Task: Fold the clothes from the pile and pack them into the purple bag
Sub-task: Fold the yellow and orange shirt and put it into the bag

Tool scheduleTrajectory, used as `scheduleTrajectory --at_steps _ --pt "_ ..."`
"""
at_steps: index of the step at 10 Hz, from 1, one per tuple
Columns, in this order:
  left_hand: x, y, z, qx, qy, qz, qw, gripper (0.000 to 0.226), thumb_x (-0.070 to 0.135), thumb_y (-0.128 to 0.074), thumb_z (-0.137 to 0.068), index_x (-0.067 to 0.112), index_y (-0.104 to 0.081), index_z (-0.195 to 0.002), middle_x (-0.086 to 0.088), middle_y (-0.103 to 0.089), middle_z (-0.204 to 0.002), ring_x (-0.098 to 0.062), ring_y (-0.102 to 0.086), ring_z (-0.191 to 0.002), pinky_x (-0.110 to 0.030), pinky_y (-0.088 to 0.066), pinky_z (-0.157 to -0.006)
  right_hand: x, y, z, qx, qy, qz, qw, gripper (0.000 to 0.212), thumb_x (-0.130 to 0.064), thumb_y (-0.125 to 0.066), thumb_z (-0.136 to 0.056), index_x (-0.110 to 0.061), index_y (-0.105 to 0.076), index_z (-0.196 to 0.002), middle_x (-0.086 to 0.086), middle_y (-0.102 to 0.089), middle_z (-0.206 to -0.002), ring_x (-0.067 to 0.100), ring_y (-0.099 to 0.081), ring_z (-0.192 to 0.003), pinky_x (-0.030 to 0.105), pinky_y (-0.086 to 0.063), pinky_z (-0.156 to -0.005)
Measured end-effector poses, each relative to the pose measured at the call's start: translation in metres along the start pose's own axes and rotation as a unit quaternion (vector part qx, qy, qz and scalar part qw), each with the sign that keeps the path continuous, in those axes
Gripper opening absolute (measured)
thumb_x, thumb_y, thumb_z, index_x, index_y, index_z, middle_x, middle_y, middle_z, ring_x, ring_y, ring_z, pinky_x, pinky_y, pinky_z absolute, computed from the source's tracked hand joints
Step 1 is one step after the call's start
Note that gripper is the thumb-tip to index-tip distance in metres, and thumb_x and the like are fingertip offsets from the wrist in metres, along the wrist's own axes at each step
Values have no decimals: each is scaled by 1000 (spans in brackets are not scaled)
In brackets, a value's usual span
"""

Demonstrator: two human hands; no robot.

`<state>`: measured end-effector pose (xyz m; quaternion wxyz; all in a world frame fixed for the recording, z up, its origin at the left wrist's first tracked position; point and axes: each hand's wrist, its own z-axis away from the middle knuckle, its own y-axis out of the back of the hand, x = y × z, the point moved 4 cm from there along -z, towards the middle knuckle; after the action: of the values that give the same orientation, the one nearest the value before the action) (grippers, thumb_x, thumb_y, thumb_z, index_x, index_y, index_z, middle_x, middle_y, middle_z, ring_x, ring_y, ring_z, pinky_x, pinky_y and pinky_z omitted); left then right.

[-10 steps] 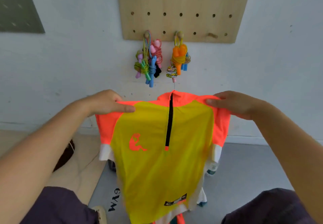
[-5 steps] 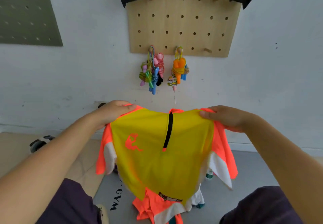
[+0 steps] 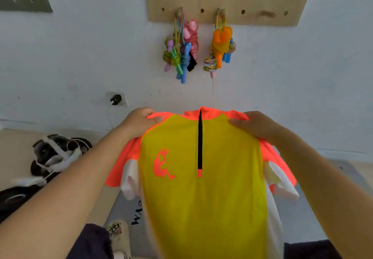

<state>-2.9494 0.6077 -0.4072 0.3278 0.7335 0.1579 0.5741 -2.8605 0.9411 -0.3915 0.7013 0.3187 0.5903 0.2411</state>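
Both hands grip a yellow-and-orange zip-neck sports jersey (image 3: 203,194) by its shoulders. Left hand (image 3: 139,122) and right hand (image 3: 256,124) pinch the fabric (sleeves drooping).

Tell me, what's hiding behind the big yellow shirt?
Past its edges show a grey mat with black letters and the white wall. The yellow shirt, held up by the left hand and right hand, covers whatever lies straight behind it.
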Motion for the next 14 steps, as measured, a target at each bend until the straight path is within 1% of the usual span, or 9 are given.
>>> scheduleTrajectory --at_steps 3,5,7,8,10,11,12,13,14 --pt "-276 -265 12 -191 201 -69 958 21 20 -73 -85 18 -56 -73 -4 -60 -79 -22 -56 -80 -39 -42 -71 253 -261 -90 -175 -135 79 972 16 -26 -58 -95 -19 -57 -81 2 -59 -86 22 -54 -88 32 -39 -75" --pt "-337 -315 -11 -232 188 -118 947 24 22 -66 -90 5 -56 -76 -18 -62 -83 -34 -60 -85 -49 -46 -78 309 -317 -126 -216 -115 208 947 22 -20 -59 -91 -12 -49 -74 21 -64 -95 34 -58 -90 34 -30 -68" --pt "-329 -301 -48 -29 118 -183 976 44 29 -64 -88 18 -53 -129 -16 -56 -125 -33 -50 -119 -46 -38 -97 280 -296 -152 61 -71 198 976 25 -29 -55 -95 -15 -60 -115 13 -62 -114 35 -50 -109 44 -33 -92" --pt "-330 -299 -8 34 172 -121 977 50 24 -69 -84 7 -54 -129 -19 -54 -126 -33 -48 -119 -40 -39 -97 276 -294 -110 186 -59 153 969 29 -24 -60 -88 -7 -55 -111 14 -56 -110 33 -49 -103 40 -34 -87" --pt "-370 -328 118 63 457 -5 887 34 29 -67 -86 -1 -52 -79 -16 -51 -74 -32 -50 -69 -35 -33 -50 355 -346 -2 143 -305 17 941 24 -23 -62 -88 -6 -50 -77 13 -54 -78 33 -53 -76 37 -33 -60" --pt "-379 -335 139 37 518 48 853 34 39 -66 -87 7 -55 -83 -3 -48 -71 -21 -49 -70 -28 -27 -50 376 -359 22 114 -377 -59 917 32 -34 -71 -85 -10 -49 -87 6 -51 -80 24 -49 -73 34 -32 -64" --pt "-380 -335 138 -15 590 135 796 41 50 -60 -91 16 -48 -72 -3 -53 -72 -24 -55 -80 -32 -42 -67 383 -361 26 90 -409 -105 902 40 -44 -72 -84 -15 -51 -102 0 -56 -88 17 -53 -77 32 -37 -69" --pt "-409 -308 145 19 615 -44 787 35 56 -55 -93 22 -60 -100 -19 -68 -105 -30 -59 -104 -45 -40 -107 387 -358 19 76 -400 -138 903 43 -43 -73 -83 -10 -60 -108 3 -60 -95 18 -56 -85 32 -39 -71" --pt "-391 -342 141 14 603 563 565 58 55 -23 -104 31 -13 -156 2 -24 -161 -8 -21 -145 -18 0 -119 386 -354 13 83 -383 -148 908 38 -38 -75 -82 -15 -57 -105 2 -59 -97 19 -55 -85 32 -40 -72"
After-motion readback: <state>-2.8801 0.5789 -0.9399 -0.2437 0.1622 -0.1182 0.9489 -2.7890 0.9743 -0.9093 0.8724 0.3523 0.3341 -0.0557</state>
